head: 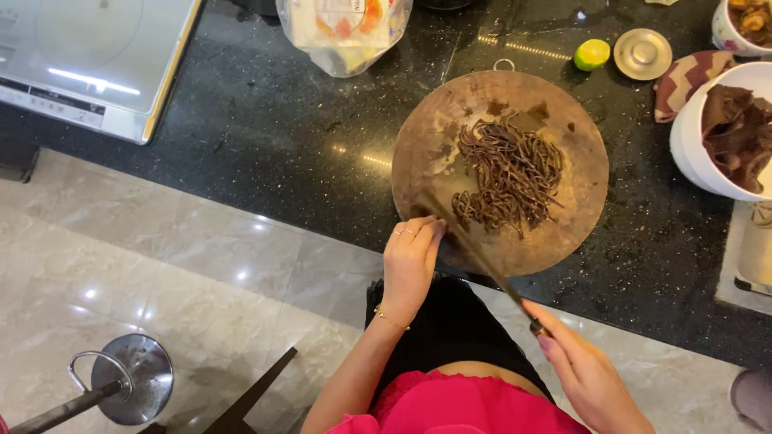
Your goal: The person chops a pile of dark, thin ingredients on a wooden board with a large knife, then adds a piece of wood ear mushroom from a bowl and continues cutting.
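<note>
Right hand: my right hand (591, 374) is closed around the dark handle of a knife (482, 261), low at the near right, off the counter's edge.
Knife axis: the blade runs from my grip up and to the left, its long axis slanting from near right to far left, tip on the near-left part of the round wooden board (450, 137). It is blurred, so I cannot tell whether the edge touches the wood.
Left hand: my left hand (410, 261) is loosely curled with nothing in it, fingertips resting at the board's near-left rim, just beside the blade.
Strips: the pile of dark brown strips (511, 177) lies in the middle of the board, far and slightly right of the blade tip, close to it.
Strip direction: most strips run near to far with a slight lean, roughly across the blade's slant.
Nearer hand: my left hand is nearer the pile; my right reaches it only through the blade.
Counter: the board sits on a black stone counter (281, 137).
Right side: a white bowl (691, 137) of dark pieces stands well right of the board.
Far side: a green lime (592, 54) and a small metal lid (642, 53) lie beyond it.
</note>
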